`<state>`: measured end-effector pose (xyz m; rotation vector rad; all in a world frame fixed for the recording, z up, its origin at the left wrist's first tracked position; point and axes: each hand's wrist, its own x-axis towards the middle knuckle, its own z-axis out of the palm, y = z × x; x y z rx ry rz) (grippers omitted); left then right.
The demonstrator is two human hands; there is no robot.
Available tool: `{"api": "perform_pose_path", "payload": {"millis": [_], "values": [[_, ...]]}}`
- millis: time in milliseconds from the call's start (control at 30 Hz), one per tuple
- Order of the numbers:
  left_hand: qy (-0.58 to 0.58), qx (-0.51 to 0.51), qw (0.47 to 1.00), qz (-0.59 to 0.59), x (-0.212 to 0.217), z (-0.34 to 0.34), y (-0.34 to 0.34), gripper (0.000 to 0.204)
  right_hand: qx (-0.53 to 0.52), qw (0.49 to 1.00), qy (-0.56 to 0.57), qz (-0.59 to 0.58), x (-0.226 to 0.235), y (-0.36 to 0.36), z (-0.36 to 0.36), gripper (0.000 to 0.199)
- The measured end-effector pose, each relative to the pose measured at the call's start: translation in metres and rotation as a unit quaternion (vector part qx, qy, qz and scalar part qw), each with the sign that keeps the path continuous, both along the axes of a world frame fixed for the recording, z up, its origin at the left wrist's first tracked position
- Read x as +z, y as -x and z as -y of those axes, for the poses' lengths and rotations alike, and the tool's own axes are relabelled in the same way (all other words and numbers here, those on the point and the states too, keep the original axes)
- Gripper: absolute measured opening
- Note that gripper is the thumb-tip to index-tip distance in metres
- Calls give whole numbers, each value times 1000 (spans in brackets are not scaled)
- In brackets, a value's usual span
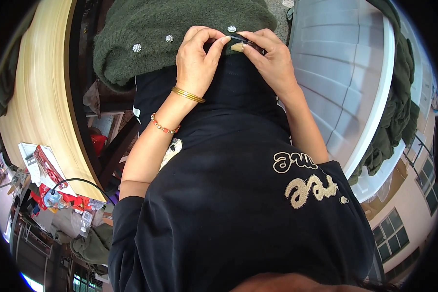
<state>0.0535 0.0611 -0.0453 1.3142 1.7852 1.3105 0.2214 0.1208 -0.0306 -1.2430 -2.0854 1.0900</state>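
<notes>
A dark green fuzzy knit garment (pixel 190 53) lies over my lap, with sparkly flower-shaped buttons (pixel 169 38) along it. My left hand (pixel 197 53) is closed in a pinch beside the rightmost button (pixel 232 29); whatever its thumb and forefinger hold is too small to make out. Closed too, my right hand (pixel 272 58) grips a dark slender tool (pixel 254 44) with a thin greyish end reaching toward the left fingertips. Its exact kind is hidden by the fingers. A yellowish tip (pixel 237 47) shows at the right thumb.
To the left runs a light wood tabletop (pixel 44 82), with a white box (pixel 36 165) of papers at its near end. A large white plastic bin (pixel 336 73) stands close on my right. Beyond its rim hang more dark green garments (pixel 392 126).
</notes>
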Motion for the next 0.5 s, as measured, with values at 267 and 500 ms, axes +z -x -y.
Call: {"api": "perform_pose_path", "payload": {"millis": [267,500], "values": [[14,-3,1000,-2,0,2,-4,13,-3,1000,-1,-1,0,3,-1,29],[-1,8,1000,30,-2,1,-3,14,6,1000,-6,-9,0,-1,-2,29]]}}
